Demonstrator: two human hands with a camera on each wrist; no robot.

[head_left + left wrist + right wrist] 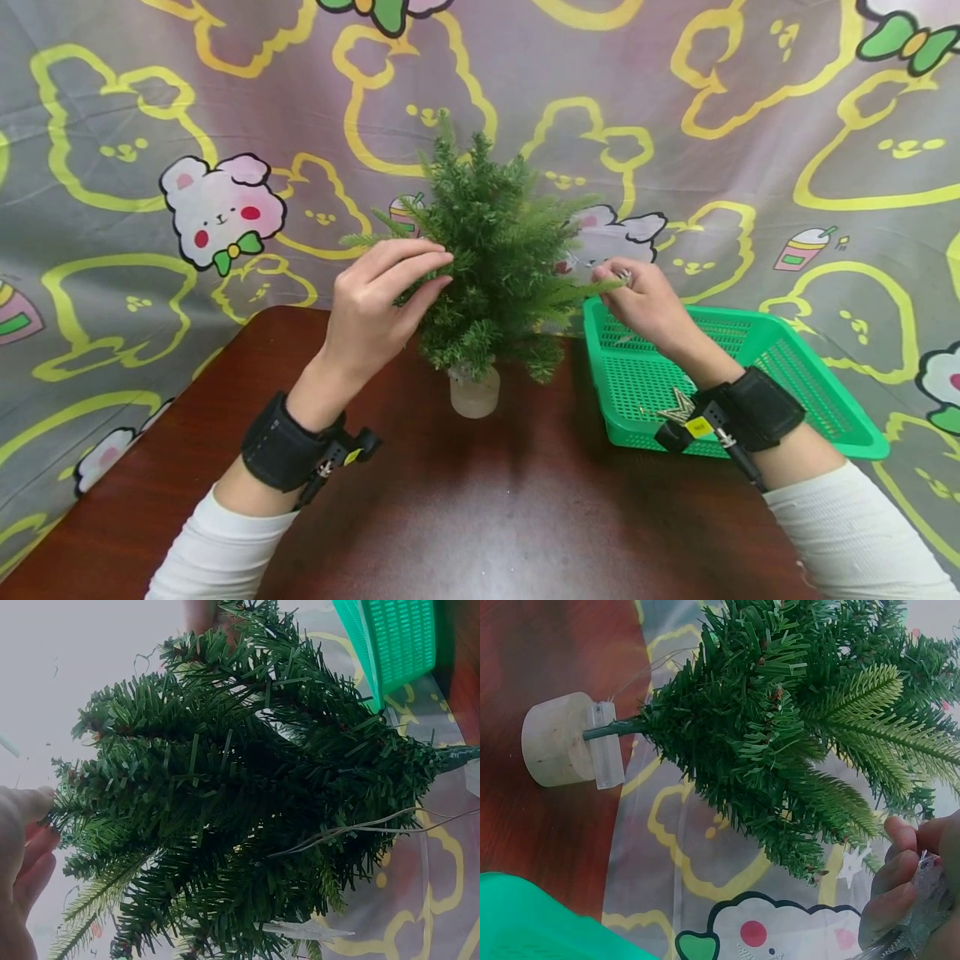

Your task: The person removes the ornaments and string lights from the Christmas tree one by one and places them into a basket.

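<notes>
A small artificial Christmas tree [487, 233] stands upright on a round wooden base [474, 393]. My left hand [382, 287] is at its left side; in the left wrist view thumb and fingers [37, 855] pinch a branch tip. At the tree's right side my right hand [641, 300] holds part of a string of star lights. A clear plastic star [926, 896] lies within its curled fingers. Another pale star [851, 864] hangs by a light green branch. Thin wire [352, 829] runs from the branches toward the base, where a clear box [607, 746] sits behind the trunk.
A green plastic basket [817, 350] stands on the right of the dark wooden table [487, 508], below my right forearm. Inside it lies a gold star ornament [678, 406]. A patterned cloth [292, 108] hangs behind the table.
</notes>
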